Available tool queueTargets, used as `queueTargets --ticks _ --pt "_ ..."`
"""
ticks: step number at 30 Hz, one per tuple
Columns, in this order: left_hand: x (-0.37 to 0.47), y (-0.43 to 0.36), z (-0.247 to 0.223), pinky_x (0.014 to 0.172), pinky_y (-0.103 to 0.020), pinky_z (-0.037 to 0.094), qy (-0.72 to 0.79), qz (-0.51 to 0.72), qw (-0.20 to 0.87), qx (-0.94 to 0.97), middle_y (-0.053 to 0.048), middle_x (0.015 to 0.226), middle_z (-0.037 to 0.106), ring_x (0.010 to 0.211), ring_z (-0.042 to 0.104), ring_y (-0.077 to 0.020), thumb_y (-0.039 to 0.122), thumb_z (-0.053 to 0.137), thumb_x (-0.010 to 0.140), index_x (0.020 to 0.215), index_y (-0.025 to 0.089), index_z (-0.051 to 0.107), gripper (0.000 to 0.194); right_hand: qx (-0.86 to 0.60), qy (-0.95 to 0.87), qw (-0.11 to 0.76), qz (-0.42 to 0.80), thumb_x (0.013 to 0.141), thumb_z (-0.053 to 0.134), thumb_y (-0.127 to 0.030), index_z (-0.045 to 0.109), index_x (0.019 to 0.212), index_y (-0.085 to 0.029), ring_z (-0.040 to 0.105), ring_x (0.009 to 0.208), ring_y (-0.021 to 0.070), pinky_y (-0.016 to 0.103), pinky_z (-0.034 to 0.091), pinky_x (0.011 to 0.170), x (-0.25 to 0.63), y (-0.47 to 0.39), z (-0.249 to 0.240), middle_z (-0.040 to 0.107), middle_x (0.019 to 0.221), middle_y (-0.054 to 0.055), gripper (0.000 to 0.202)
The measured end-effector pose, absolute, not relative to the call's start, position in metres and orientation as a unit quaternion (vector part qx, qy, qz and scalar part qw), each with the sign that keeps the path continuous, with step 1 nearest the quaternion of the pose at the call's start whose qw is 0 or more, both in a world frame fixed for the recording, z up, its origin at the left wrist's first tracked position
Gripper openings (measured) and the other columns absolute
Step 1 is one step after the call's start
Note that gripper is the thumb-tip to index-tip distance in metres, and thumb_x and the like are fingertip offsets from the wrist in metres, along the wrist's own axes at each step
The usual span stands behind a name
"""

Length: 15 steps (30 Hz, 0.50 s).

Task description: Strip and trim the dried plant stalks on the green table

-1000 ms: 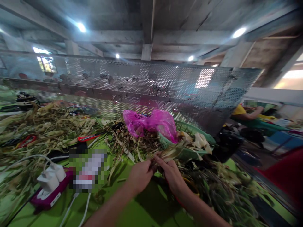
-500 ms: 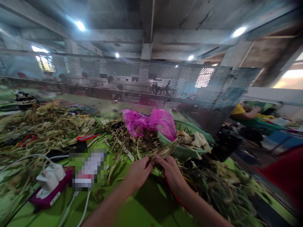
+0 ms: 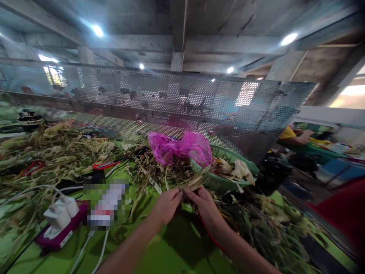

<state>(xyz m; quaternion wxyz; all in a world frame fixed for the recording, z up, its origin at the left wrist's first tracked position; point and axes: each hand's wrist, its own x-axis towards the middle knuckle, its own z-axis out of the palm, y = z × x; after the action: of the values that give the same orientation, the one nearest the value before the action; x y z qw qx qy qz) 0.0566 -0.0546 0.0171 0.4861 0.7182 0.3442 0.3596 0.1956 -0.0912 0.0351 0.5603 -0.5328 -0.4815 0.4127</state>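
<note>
My left hand (image 3: 168, 205) and my right hand (image 3: 208, 207) meet at the middle of the green table, thumbs and fingertips pinched together. Between them is a bundle of dried leaves (image 3: 199, 178), pale and strappy, fanning up and to the right from my right fingers. A red curved thing (image 3: 210, 232) shows along the underside of my right hand and wrist; most of it is hidden, so its kind is unclear. Just beyond my hands lies a heap of dry brown stalks (image 3: 178, 171), partly covered by a pink plastic bag (image 3: 196, 146).
A green basket (image 3: 251, 165) holding pale dry husks stands behind my right hand. Withered leaves (image 3: 65, 148) pile on the left, darker greens (image 3: 265, 224) on the right. A purple power strip (image 3: 61, 236) with white plugs sits front left. Perforated metal panel (image 3: 171, 99) runs behind.
My fingertips have shifted slightly and drawn closer together on the leaves. The leaf bundle's free end is raised a little. The things around have stayed put.
</note>
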Motion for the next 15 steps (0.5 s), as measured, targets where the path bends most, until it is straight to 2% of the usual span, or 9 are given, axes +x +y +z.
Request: queueTargets --ticks 5,9,15 --pt "0.0579 -0.0537 0.0164 0.080 -0.030 0.046 0.333 0.369 0.502 0.708 -0.007 0.097 0.068 0.087 0.057 -0.0190 0.045 0.041 0.090 0.098 0.017 0.066 0.038 -0.538 -0.480 0.559 0.409 0.065 0.072 -0.054 0.056 0.073 -0.019 0.036 0.050 0.0106 0.023 0.029 0.046 0.1958 -0.0909 0.0348 0.049 0.058 -0.004 0.039" --pt "0.0568 -0.0528 0.0162 0.083 -0.030 0.045 0.332 0.369 0.489 0.717 -0.007 0.101 0.069 0.088 0.058 -0.0189 0.042 0.040 0.091 0.099 0.017 0.066 0.037 -0.538 -0.486 0.550 0.414 0.066 0.072 -0.054 0.057 0.075 -0.018 0.034 0.047 0.0092 0.023 0.024 0.043 0.1969 -0.0877 0.0312 0.048 0.055 -0.005 0.041" --pt "0.0544 -0.0492 0.0134 0.081 -0.031 0.044 0.383 0.373 0.435 0.725 -0.007 0.093 0.068 0.084 0.058 -0.0197 0.046 0.037 0.091 0.087 0.018 0.064 0.039 -0.551 -0.487 0.544 0.404 0.066 0.071 -0.054 0.059 0.074 -0.018 0.035 0.044 0.0099 0.024 0.025 0.042 0.1976 -0.0851 0.0297 0.047 0.053 -0.005 0.039"
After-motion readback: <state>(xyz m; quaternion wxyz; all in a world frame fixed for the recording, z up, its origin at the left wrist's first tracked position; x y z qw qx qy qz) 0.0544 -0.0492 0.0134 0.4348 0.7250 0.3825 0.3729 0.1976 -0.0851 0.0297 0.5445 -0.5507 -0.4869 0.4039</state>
